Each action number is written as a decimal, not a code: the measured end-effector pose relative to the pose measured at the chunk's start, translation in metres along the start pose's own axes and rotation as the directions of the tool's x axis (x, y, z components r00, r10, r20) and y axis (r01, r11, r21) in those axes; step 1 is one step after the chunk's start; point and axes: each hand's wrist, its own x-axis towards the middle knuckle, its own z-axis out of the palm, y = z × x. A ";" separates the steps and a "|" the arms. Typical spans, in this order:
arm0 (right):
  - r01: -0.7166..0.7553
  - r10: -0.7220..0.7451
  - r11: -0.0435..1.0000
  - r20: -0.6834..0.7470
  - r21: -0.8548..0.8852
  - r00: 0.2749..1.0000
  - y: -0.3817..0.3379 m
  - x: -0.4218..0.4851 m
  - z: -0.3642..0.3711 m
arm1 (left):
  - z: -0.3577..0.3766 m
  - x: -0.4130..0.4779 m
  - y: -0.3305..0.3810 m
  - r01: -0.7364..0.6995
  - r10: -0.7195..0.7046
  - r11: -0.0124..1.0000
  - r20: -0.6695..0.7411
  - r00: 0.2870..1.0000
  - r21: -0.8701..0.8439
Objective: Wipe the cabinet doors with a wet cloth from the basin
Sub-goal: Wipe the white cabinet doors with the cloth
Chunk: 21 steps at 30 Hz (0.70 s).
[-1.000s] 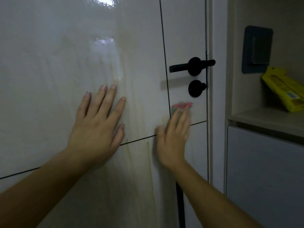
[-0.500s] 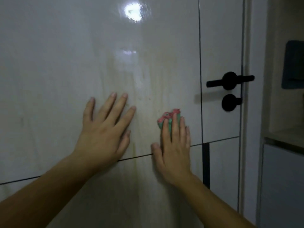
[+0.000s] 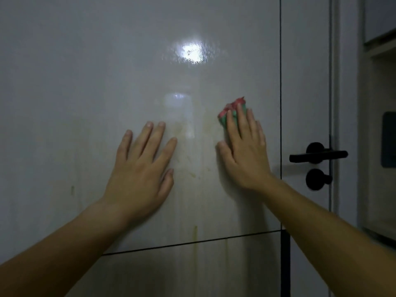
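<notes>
The cloth (image 3: 229,108) lies against the pale, glossy cabinet door (image 3: 85,82), on its right part, near the thin vertical seam (image 3: 280,82). The right hand (image 3: 246,153) presses it flat there. Its fingers (image 3: 241,121) are straight and close together over the cloth, not curled round it. Most of the cloth is hidden beneath them. Only a bunched red edge above the fingertips and a strip of green beside the forefinger show, so its full shape cannot be made out.

The left hand (image 3: 139,174) lies flat on the same door, to the left and a little lower, apart from the right hand. Its fingers (image 3: 157,138) are spread and relaxed and grasp nothing.

Between the two hands the door carries faint yellowish smears (image 3: 192,168), with a thin yellowish streak (image 3: 195,232) below them running down to the horizontal seam (image 3: 192,243). The dim light makes their edges hard to trace. A bright reflection (image 3: 191,51) glares on the door above the hands.

To the right of the vertical seam are a black lever handle (image 3: 317,156) and a black knob (image 3: 318,179) just under it. A dark plate (image 3: 389,140) is cut off by the right edge, and what it is cannot be told. Both forearms run out of the bottom of the view.
</notes>
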 end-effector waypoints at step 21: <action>0.302 -0.296 0.938 0.057 -0.170 0.953 -0.050 -0.035 0.027 | 0.011 -0.037 -0.019 0.018 -0.018 1.000 -0.026 0.999 0.009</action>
